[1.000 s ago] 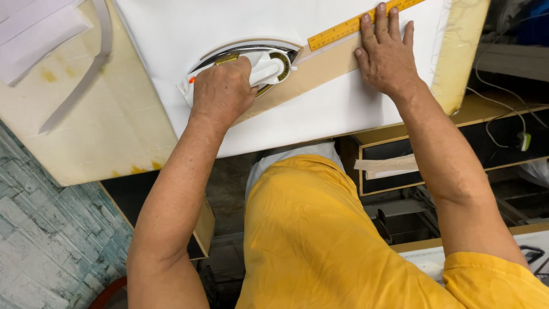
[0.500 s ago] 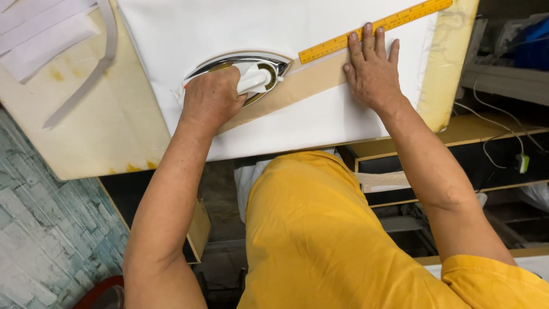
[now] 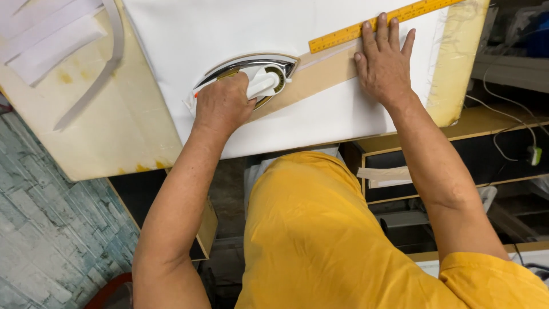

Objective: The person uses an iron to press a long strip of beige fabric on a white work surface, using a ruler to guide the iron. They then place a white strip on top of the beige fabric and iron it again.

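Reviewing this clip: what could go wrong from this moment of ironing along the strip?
1. The right hand lies flat on the tan fabric strip, right in line with the tip of the chrome electric iron; a burn seems possible.
2. The left hand grips the iron over white cloth; lingering might scorch it.
3. The yellow ruler may slip.
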